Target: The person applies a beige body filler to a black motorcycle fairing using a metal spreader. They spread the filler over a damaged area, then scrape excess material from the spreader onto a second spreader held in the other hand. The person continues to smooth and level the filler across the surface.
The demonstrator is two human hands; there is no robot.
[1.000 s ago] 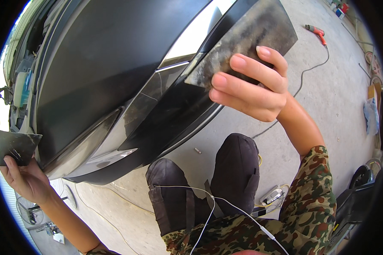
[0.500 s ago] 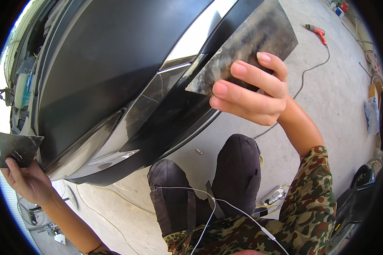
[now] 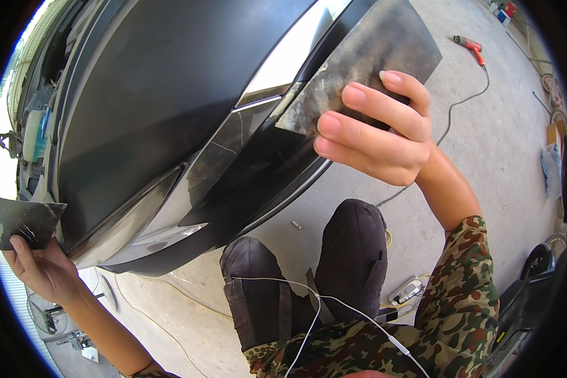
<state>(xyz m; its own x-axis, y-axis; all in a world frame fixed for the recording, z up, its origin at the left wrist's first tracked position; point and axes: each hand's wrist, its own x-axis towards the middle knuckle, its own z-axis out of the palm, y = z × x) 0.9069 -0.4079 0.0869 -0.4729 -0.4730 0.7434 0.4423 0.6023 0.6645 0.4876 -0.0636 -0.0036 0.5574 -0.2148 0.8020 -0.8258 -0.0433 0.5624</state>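
A large, curved, matte-black vehicle body panel [image 3: 164, 82] with glossy strips fills the upper left. At the right, my right hand [image 3: 384, 129] is closed on a flat dark panel [image 3: 375, 60] with pale smudges, its fingers bent across the front face; my thumb is hidden. This panel overlaps the black bodywork. My left hand [image 3: 47, 271] grips the lower edge of a dark curved piece [image 3: 28, 220] at the far left, thumb on its face, other fingers partly hidden behind it. Whether these two pieces join the body panel cannot be seen.
A red heat gun [image 3: 469, 45] lies on the concrete floor [image 3: 485, 145], trailing a grey cord. Near my knees are a small stub [image 3: 297, 225] and a white power strip [image 3: 406, 290]. A fan [image 3: 47, 315] stands lower left; a white earphone cable [image 3: 365, 320] crosses my lap.
The dark smudged panel and my right hand have shifted very slightly right and up. My left hand keeps its hold, almost unmoved.
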